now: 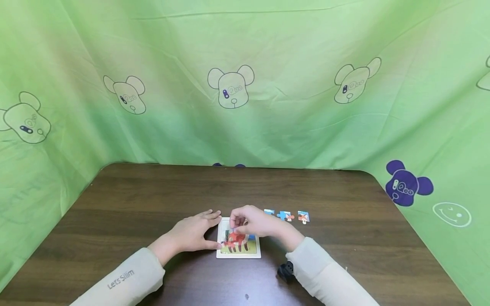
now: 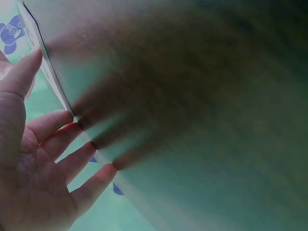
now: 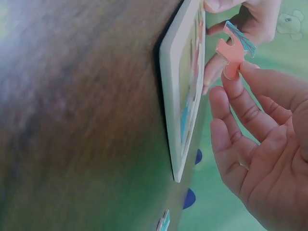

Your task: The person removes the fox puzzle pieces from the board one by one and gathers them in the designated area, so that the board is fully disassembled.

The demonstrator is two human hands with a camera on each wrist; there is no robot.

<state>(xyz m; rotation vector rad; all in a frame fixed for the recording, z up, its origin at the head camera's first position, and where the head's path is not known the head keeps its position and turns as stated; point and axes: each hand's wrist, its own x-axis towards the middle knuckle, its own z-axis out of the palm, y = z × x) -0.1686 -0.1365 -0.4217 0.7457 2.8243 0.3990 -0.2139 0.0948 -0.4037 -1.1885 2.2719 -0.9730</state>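
A white-framed jigsaw puzzle board lies on the table, its lower part filled with a picture of a red, striped-legged animal on yellow-green ground. My left hand rests at the board's left edge, thumb and fingers spread and straight; the left wrist view shows its fingertips touching the tabletop. Over the board, my right hand pinches an orange puzzle piece with a green-blue striped corner between thumb and index finger. In the right wrist view that piece is held up off the board, and the other fingers curl loosely.
Loose puzzle pieces lie right of the board, among them a blue-and-red piece and a piece with an orange figure. A small black object sits beside the right sleeve. Green printed cloth hangs behind the brown table.
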